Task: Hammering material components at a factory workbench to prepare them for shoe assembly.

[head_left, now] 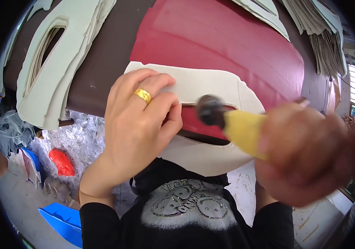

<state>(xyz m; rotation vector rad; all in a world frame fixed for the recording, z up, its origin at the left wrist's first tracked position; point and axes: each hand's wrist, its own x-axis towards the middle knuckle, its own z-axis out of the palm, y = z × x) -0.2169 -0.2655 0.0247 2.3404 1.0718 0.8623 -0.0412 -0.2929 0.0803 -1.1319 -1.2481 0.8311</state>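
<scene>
- Fingers of my left hand (138, 124) pressed flat, spread, on the cream cut-out sheet (202, 85) over the red mat (235, 41).
- My right hand (310, 153) was clamped around a yellow-handled tool (231, 122).

Left hand (138, 124) pins cream sheet (202, 85); right hand (310, 153) (blurred) grips yellow-handled tool (231, 122).

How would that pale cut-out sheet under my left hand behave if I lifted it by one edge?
The pale sheet would probably flop: it looks thin and has a large cut-out opening. It likely weighs little, like the similar pieces stacked nearby. The left hand pressing it flat suggests it slides easily.
</scene>
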